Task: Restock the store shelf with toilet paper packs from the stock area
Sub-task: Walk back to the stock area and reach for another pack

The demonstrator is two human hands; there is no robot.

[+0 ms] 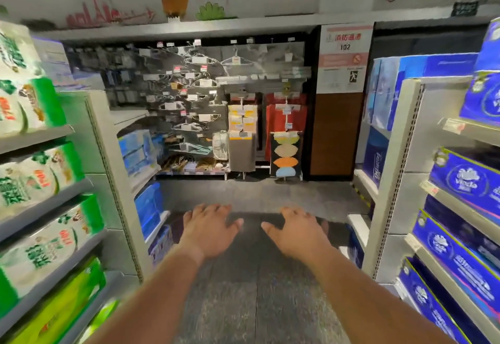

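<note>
I stand in a store aisle with both arms stretched out ahead of me over the dark floor. My left hand and my right hand are palm down, fingers spread and relaxed, holding nothing. Green and white tissue packs fill the shelves on my left. Blue toilet paper packs line the shelves on my right, and more large blue packs are stacked further along on that side.
The aisle floor runs forward between the two shelf units. At its end stands a wall display of hangers, hanging mats and a brown door with a sign. Blue packs sit low at the left shelf end.
</note>
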